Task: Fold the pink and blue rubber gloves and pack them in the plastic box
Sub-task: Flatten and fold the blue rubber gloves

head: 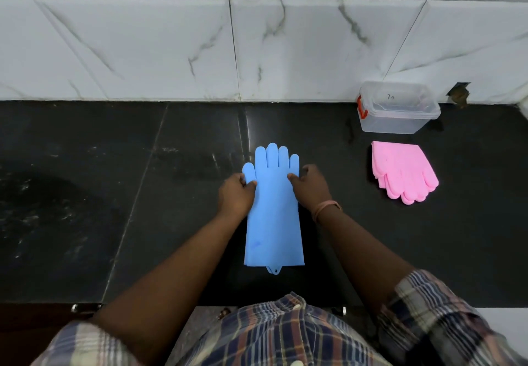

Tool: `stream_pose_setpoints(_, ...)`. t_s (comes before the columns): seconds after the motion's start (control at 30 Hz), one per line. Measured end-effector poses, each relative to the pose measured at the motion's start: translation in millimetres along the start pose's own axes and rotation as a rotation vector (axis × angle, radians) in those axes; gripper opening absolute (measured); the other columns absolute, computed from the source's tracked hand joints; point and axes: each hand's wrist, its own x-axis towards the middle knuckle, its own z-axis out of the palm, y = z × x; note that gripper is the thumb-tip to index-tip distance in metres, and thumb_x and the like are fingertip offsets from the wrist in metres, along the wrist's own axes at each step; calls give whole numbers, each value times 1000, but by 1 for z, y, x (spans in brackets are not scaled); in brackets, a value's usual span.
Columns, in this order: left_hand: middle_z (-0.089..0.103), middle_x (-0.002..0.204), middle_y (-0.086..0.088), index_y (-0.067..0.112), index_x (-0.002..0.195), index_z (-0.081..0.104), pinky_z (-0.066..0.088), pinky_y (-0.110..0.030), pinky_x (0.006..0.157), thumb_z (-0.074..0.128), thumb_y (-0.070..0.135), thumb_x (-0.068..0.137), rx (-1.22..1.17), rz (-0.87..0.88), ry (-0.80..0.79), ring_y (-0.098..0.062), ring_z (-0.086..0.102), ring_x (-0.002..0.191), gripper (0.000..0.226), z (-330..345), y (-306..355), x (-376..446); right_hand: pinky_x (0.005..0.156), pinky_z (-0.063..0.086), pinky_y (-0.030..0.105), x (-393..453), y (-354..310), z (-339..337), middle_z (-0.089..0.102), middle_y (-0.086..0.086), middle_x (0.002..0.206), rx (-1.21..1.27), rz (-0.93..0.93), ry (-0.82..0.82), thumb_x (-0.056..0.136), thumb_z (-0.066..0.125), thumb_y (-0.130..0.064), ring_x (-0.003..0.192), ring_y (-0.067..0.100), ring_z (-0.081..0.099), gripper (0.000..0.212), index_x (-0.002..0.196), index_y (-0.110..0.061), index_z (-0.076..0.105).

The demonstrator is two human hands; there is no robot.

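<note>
The blue rubber gloves [273, 217] lie flat and stacked on the black counter, fingers pointing to the wall, cuffs toward me. My left hand [236, 194] pinches their left edge by the thumb. My right hand [310, 187] pinches the right edge below the little finger. The pink gloves [401, 170] lie folded at the right, fingers pointing toward me. Behind them, against the wall, stands the clear plastic box [398, 108] with its lid on and a red clip on its left end.
The black stone counter [143, 194] runs to a white marble-tiled wall [171, 51] at the back. A dark hole [459, 95] shows in the wall right of the box. The counter's front edge lies near my plaid shirt.
</note>
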Motion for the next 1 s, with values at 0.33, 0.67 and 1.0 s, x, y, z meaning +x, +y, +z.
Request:
stream_pose_setpoints(0.33, 72, 86, -5, 7, 89, 68, 57, -37, 77, 78, 26, 84, -224, -176, 68, -24, 67, 82, 22, 19, -1, 40, 63, 39, 25, 29, -6, 11, 61, -2, 68, 66, 104, 14, 82, 69, -19, 60, 11, 55, 16, 70, -12, 62)
stream_pose_setpoints(0.67, 67, 90, 0, 15, 96, 60, 50, -35, 78, 69, 24, 93, -183, -137, 124, -22, 63, 85, 13, 23, -2, 44, 57, 38, 24, 26, 2, 25, 58, -6, 80, 151, 33, 34, 95, 58, -21, 70, 8, 55, 11, 91, -16, 49)
stream_pose_setpoints(1.0, 63, 90, 11, 27, 95, 53, 47, -28, 72, 66, 23, 95, -298, 22, 160, -10, 62, 83, 13, 27, -11, 37, 58, 38, 22, 29, 0, 25, 59, -8, 83, 210, 104, 43, 92, 64, -30, 73, 6, 57, 16, 88, -24, 49)
